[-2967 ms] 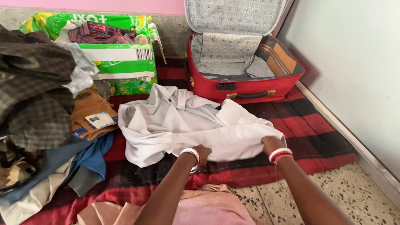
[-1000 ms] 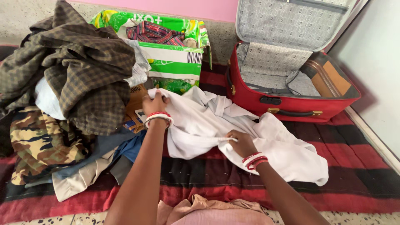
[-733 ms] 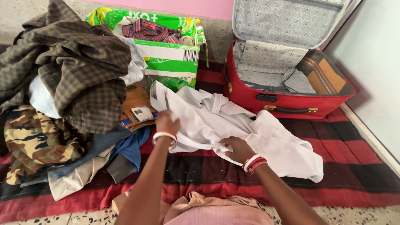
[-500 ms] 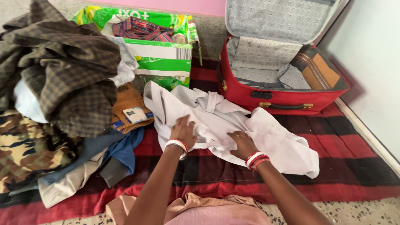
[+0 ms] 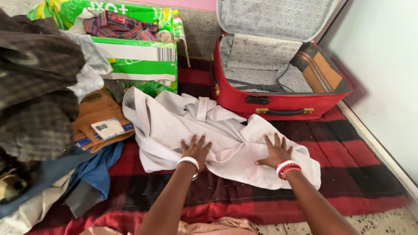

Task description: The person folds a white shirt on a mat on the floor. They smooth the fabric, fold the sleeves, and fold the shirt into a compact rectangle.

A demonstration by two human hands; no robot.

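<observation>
Hands, left (image 5: 197,149) and right (image 5: 275,152), press flat, fingers spread, on white garment (image 5: 174,122); green carton (image 5: 135,56) behind, seemingly open.

Ahead of the hands the red suitcase (image 5: 278,102) blocks; left, a clothes pile (image 5: 39,109) crowds in; the blanket (image 5: 348,143) lies bare to the right

I log an open red suitcase (image 5: 278,93) at upper right, lid raised, grey patterned lining showing, standing near the pale wall (image 5: 383,65). A green and white carton (image 5: 135,65) sits at upper left with a striped plaid garment (image 5: 115,26) in it. Left: a dark checked garment (image 5: 35,95) heaped over tan trousers (image 5: 93,119) and blue cloth (image 5: 98,167). All rest on a red and black blanket (image 5: 348,143); speckled floor (image 5: 383,224) at lower right.
</observation>
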